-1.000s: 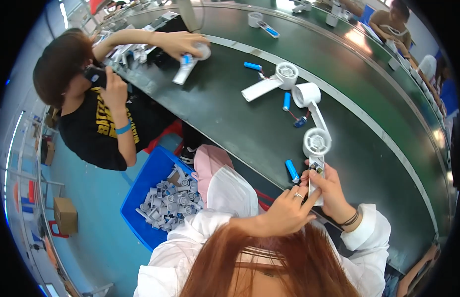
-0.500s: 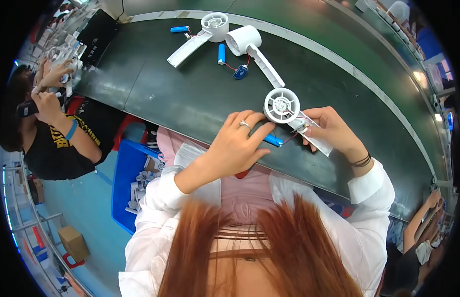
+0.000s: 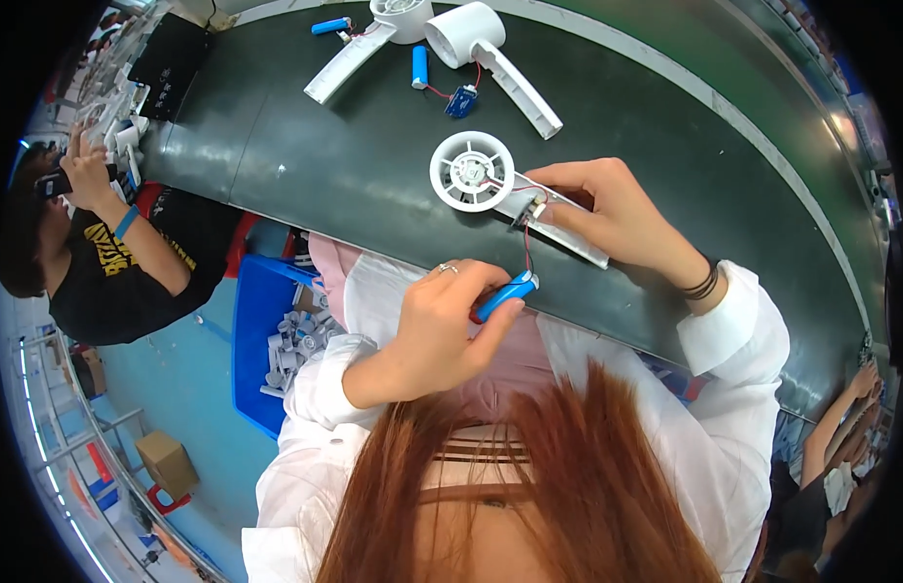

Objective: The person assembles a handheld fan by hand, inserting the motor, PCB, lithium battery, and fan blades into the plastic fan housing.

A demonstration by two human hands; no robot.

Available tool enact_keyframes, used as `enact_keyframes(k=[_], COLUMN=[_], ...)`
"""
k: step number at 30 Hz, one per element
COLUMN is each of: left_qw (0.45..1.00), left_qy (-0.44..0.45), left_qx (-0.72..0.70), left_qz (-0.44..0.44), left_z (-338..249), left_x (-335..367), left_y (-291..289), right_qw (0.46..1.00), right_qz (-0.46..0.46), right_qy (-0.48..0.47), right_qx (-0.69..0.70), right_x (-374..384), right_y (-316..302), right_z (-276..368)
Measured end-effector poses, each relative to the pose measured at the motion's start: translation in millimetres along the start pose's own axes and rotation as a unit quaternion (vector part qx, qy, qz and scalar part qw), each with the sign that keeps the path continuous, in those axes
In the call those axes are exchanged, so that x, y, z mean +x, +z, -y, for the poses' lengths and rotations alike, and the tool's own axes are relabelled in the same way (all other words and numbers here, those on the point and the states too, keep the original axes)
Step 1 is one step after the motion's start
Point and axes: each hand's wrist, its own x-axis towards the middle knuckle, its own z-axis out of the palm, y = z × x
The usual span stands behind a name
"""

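Between the fingers and thumb of my left hand (image 3: pixel 442 325) is a blue cylindrical battery (image 3: pixel 506 296), lifted at the table's near edge. Thin red and dark wires run from it up to a small connector and board in the handle of a white handheld fan (image 3: pixel 473 172). My right hand (image 3: pixel 617 219) grips that fan's open handle, thumb on the near side and fingers behind. The fan's round grille faces up, left of my right hand. Inside it, spokes and a hub show.
Farther back lie two more white fan shells (image 3: pixel 465 35) (image 3: pixel 350 60), a blue battery (image 3: pixel 419 67) wired to a blue circuit board (image 3: pixel 461 101), and another blue battery (image 3: pixel 331 26). A blue bin (image 3: pixel 260 350) of white parts stands left of me. A co-worker (image 3: pixel 131 243) sits at left.
My left hand has picked the blue battery up off the table and drawn it toward me. My right hand has shifted the fan leftward and turned its handle slightly.
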Motion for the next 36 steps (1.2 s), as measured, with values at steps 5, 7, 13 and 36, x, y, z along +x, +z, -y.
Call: enact_keyframes(k=[5, 7, 13, 36], left_qw=[0.970, 0.939, 0.998, 0.959], left_qy=[-0.131, -0.161, 0.009, 0.238], left_qx=[-0.205, -0.300, -0.061, 0.128], left_qz=[0.028, 0.039, -0.023, -0.088], left_z=[-6, 0, 9, 1], left_x=[-13, -12, 0, 27], left_y=[-4, 2, 8, 3], right_qw=[1.000, 0.996, 0.982, 0.970], right_qz=[-0.005, -0.030, -0.131, -0.243], right_qy=[-0.022, -0.045, -0.025, 0.026], right_qx=[-0.009, -0.077, -0.137, -0.001], right_x=[-9, -10, -15, -69], right_y=[-11, -19, -15, 53], right_z=[0, 2, -2, 15])
